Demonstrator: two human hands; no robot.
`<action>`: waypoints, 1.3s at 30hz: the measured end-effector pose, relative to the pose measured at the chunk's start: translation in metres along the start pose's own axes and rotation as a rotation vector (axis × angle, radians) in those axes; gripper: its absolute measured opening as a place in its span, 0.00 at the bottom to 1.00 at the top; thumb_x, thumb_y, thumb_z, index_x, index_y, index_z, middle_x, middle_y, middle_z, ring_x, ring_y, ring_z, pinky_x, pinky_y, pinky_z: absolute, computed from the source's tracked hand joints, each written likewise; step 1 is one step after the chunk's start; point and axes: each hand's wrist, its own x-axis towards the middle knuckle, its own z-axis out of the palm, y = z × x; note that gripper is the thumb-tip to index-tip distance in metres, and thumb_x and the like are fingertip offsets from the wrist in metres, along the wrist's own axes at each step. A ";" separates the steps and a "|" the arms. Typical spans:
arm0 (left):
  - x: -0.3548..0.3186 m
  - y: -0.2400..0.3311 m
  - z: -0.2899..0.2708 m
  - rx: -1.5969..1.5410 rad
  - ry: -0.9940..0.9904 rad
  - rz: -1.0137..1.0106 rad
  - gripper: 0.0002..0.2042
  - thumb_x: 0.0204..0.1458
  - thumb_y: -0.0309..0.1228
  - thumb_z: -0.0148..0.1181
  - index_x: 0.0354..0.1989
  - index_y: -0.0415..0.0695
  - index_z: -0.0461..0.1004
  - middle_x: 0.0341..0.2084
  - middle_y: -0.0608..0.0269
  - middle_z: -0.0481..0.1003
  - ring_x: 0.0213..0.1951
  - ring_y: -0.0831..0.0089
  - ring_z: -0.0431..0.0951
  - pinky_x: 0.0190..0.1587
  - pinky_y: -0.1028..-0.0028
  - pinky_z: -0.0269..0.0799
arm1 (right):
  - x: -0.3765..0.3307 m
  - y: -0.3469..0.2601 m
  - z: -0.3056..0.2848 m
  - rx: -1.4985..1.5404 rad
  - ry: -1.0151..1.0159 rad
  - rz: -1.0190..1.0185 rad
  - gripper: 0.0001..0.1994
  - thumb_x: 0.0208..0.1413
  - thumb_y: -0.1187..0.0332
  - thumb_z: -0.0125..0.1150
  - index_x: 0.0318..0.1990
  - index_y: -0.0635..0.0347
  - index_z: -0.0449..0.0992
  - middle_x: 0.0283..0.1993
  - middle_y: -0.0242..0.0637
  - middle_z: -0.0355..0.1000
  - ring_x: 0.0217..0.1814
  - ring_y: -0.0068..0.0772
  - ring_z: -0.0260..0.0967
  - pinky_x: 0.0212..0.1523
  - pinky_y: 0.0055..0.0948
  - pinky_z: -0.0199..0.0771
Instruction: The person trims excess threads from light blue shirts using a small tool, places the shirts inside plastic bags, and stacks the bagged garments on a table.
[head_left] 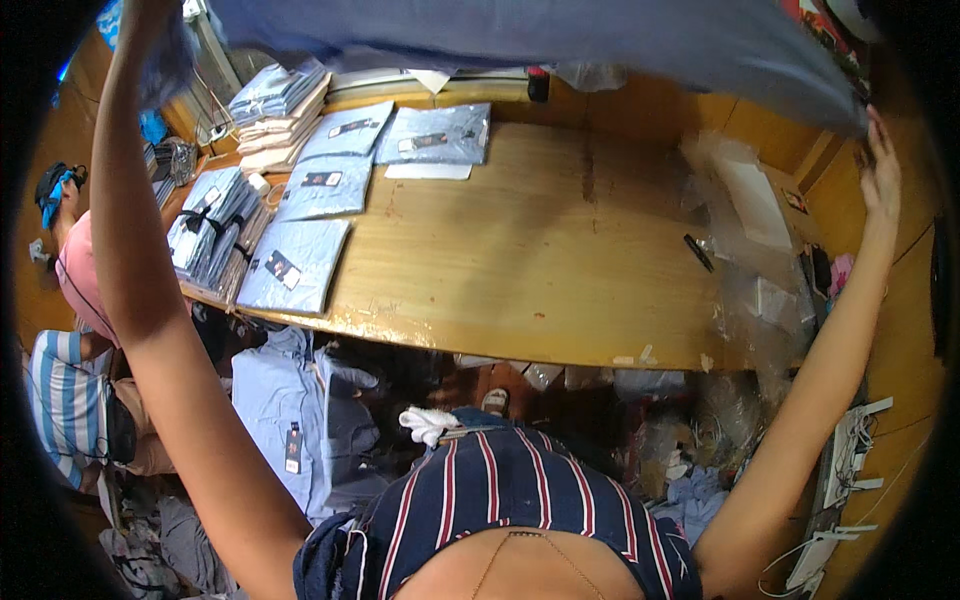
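Note:
A wide piece of blue cloth [520,35] is stretched in the air across the top of the view, above the far side of the table. Its right corner is pinched by the fingertips of my right hand [880,170], with that arm raised. My left arm reaches up past the upper left edge, so its hand is out of the picture; the cloth's left end hangs blurred beside that wrist. Below lies the wooden table [520,250], with folded blue shirts [295,265] in clear bags, dark tags on them, along its left part.
Stacks of folded shirts [210,230] stand at the table's left. Clear plastic bags [760,260] and a black pen-like object [698,253] lie on the right. A tagged blue shirt [290,420] is below the front edge. Another person [80,270] is at far left.

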 end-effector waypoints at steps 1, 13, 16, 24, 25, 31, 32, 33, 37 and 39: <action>-0.016 -0.014 0.014 0.124 -0.138 0.010 0.20 0.38 0.34 0.51 0.41 0.38 0.69 0.37 0.47 0.71 0.40 0.56 0.70 0.49 0.63 0.59 | -0.021 0.009 -0.011 -0.029 -0.011 0.066 0.13 0.54 0.65 0.49 0.48 0.50 0.69 0.52 0.27 0.63 0.56 0.24 0.53 0.54 0.27 0.51; -0.334 -0.026 0.096 -0.544 -1.828 -0.031 0.27 0.48 0.41 0.52 0.55 0.46 0.55 0.50 0.58 0.63 0.51 0.66 0.63 0.56 0.66 0.54 | -0.249 0.175 -0.075 -0.689 -0.675 0.757 0.18 0.44 0.74 0.57 0.45 0.60 0.68 0.35 0.37 0.69 0.36 0.27 0.65 0.36 0.25 0.64; -0.429 -0.020 0.164 -0.434 -1.166 -0.042 0.28 0.48 0.43 0.50 0.56 0.44 0.55 0.53 0.54 0.58 0.55 0.62 0.57 0.55 0.64 0.54 | -0.278 0.220 -0.020 -1.026 -0.550 0.321 0.19 0.43 0.69 0.59 0.45 0.58 0.68 0.46 0.47 0.65 0.47 0.45 0.62 0.45 0.35 0.62; -0.489 0.027 0.213 -0.256 -0.724 -0.349 0.27 0.48 0.46 0.47 0.56 0.48 0.55 0.54 0.46 0.55 0.56 0.48 0.51 0.55 0.51 0.45 | -0.295 0.214 0.025 -1.552 -0.496 0.437 0.16 0.44 0.64 0.57 0.43 0.54 0.71 0.44 0.42 0.64 0.50 0.47 0.58 0.49 0.43 0.57; -0.484 0.027 0.213 -0.276 -0.645 -0.412 0.27 0.47 0.44 0.48 0.55 0.46 0.57 0.53 0.45 0.56 0.56 0.48 0.52 0.55 0.51 0.46 | -0.286 0.223 0.024 -1.455 -0.456 0.389 0.16 0.45 0.63 0.56 0.43 0.56 0.70 0.44 0.43 0.64 0.49 0.48 0.59 0.48 0.42 0.59; -0.411 0.059 0.283 0.017 -0.611 -0.190 0.20 0.46 0.43 0.47 0.45 0.43 0.67 0.44 0.47 0.65 0.47 0.50 0.62 0.50 0.56 0.55 | -0.197 0.318 0.109 -1.057 -0.245 0.359 0.20 0.48 0.57 0.53 0.43 0.63 0.69 0.42 0.53 0.67 0.42 0.52 0.66 0.40 0.41 0.66; -0.405 0.056 0.306 -0.055 -0.547 -0.052 0.20 0.46 0.44 0.46 0.42 0.44 0.68 0.39 0.46 0.68 0.44 0.48 0.65 0.48 0.55 0.57 | -0.191 0.340 0.123 -1.070 -0.230 0.319 0.19 0.47 0.58 0.54 0.43 0.62 0.68 0.39 0.52 0.68 0.40 0.51 0.67 0.39 0.41 0.66; -0.402 0.056 0.329 -0.034 -0.505 -0.091 0.19 0.46 0.44 0.46 0.41 0.44 0.68 0.38 0.46 0.68 0.43 0.48 0.65 0.46 0.55 0.58 | -0.182 0.358 0.134 -1.085 -0.216 0.277 0.19 0.46 0.60 0.55 0.44 0.61 0.68 0.36 0.52 0.69 0.37 0.51 0.68 0.38 0.41 0.66; -0.404 0.034 0.430 0.055 -0.404 -0.153 0.19 0.46 0.44 0.46 0.38 0.41 0.69 0.36 0.45 0.70 0.39 0.48 0.68 0.40 0.54 0.61 | -0.101 0.375 0.160 -0.728 -0.006 0.640 0.15 0.48 0.66 0.52 0.45 0.59 0.66 0.31 0.49 0.69 0.37 0.49 0.67 0.39 0.40 0.66; -0.402 0.019 0.453 0.094 -0.434 -0.135 0.20 0.47 0.45 0.46 0.37 0.39 0.69 0.34 0.46 0.70 0.38 0.49 0.68 0.37 0.54 0.63 | -0.082 0.354 0.180 -1.068 0.226 0.288 0.15 0.47 0.69 0.51 0.45 0.58 0.66 0.31 0.48 0.68 0.37 0.48 0.67 0.38 0.41 0.66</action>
